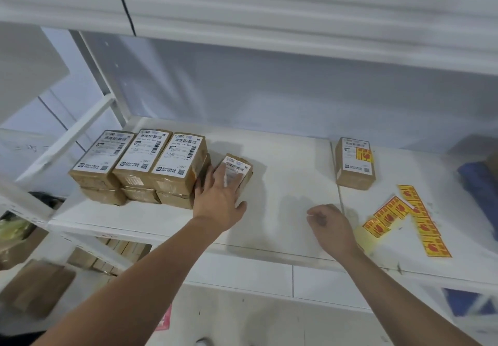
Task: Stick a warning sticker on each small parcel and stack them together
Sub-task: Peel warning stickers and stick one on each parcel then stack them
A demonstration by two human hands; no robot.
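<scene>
Several small brown parcels with white shipping labels sit in a two-layer block at the left of a white shelf. Just right of the block lies one more small parcel, and my left hand lies over it with fingers spread on its label. At the right stands a single parcel that carries a yellow and red warning sticker. Strips of yellow and red warning stickers lie on the shelf at the right front. My right hand hovers loosely curled just left of the strips, holding nothing.
An upper shelf board overhangs the work area. A dark blue object lies at the far right edge. Below the shelf at the left are more brown boxes. A black cable hangs at the top.
</scene>
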